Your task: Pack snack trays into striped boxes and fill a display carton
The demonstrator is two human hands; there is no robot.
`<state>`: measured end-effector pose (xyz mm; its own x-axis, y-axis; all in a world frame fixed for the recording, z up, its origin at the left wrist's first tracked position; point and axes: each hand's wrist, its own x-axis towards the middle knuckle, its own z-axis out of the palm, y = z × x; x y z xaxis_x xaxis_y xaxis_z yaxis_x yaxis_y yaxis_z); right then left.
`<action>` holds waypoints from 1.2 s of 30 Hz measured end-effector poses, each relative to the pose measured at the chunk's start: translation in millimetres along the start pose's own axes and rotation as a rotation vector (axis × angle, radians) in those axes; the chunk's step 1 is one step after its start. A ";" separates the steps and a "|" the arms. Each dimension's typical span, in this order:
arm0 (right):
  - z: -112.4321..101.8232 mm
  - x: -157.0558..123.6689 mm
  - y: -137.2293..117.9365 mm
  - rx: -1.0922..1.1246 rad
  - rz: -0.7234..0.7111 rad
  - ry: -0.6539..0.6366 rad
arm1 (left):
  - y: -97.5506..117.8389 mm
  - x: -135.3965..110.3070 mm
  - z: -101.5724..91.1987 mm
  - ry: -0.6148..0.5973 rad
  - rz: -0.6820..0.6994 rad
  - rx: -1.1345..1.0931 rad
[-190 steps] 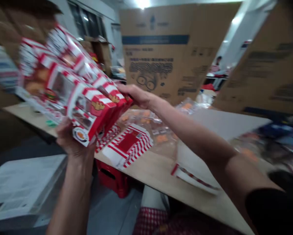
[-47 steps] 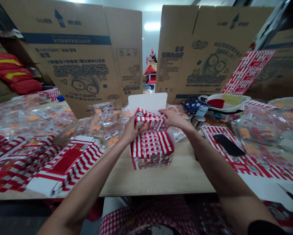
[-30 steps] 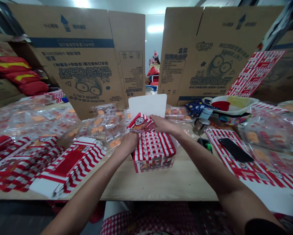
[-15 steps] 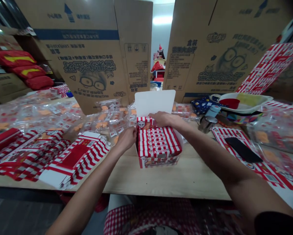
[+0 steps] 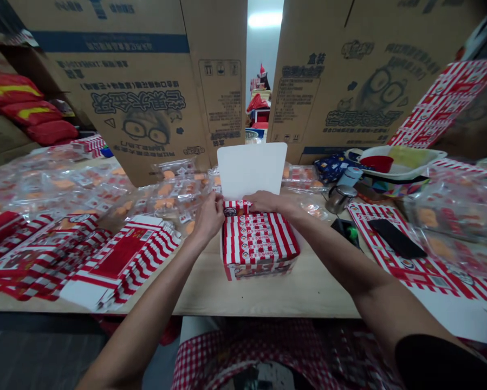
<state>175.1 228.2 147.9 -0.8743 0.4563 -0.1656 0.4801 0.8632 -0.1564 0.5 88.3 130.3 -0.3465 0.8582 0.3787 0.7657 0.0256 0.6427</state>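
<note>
An open display carton (image 5: 260, 268) stands at the table's front edge, its white lid flap (image 5: 252, 168) raised. Inside stand several red-and-white striped small boxes (image 5: 259, 238) in a tight row. My left hand (image 5: 210, 215) and my right hand (image 5: 267, 202) meet at the back of the row, fingers curled on the rearmost small box (image 5: 235, 207), which sits level with the others.
Flat striped box blanks (image 5: 117, 262) lie stacked at left. Clear bags of toys (image 5: 64, 189) cover the left and far table. Big cardboard cartons (image 5: 145, 92) stand behind. A black phone (image 5: 396, 238), metal cup (image 5: 338, 198) and a bowl (image 5: 393, 165) sit at right.
The last small box, held tilted above the carton a second ago, has gone down into the back of the row. Both hands have followed it down. Earlier I carried an armful of these boxes.
</note>
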 end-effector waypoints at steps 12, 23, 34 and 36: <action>8.2 -9.9 -3.0 0.022 0.037 0.024 | 0.2 -120.9 7.5 0.059 -0.115 -0.248; 40.9 -56.0 -24.0 0.095 0.044 0.152 | 10.0 -190.3 1.7 -0.063 0.712 0.267; 12.9 -133.2 -47.6 0.142 0.094 0.189 | 22.1 -164.9 4.1 -0.116 0.629 0.380; 33.5 -139.4 -57.4 0.079 0.040 0.126 | 28.2 -156.3 0.3 -0.133 0.596 0.409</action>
<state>271.8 107.8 147.4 -0.8542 0.5174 -0.0506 0.5142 0.8265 -0.2290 76.4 -45.0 89.0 0.2407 0.8404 0.4856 0.9536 -0.2980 0.0432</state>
